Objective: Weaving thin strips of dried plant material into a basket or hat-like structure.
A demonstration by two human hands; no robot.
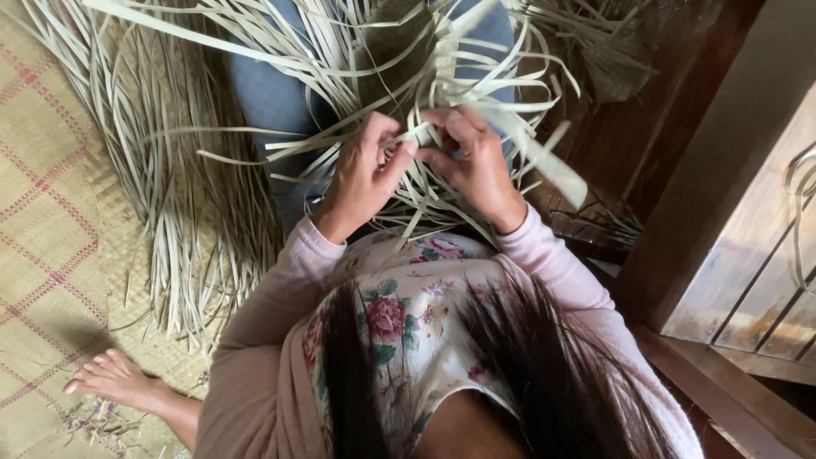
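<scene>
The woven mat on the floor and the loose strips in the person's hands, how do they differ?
The woven mat is finished and lies flat, its strands tightly interlaced; the loose strips fan out unwoven and curl in all directions. The woven mat carries a plaid of reddish lines, while the loose strips are plain pale straw. The left hand and right hand pinch the loose strips; the woven mat goes untouched. Both look like the same dried leaf material.

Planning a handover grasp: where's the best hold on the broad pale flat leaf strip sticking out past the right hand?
Probably mid-length on the broad pale flat leaf strip, just beyond the right hand, pinching its two flat faces. Come from the open side by the brown wooden floor: that free end slants clear there, while its other end is pinched between both hands, left hand included, amid tangled thin strips.
</scene>
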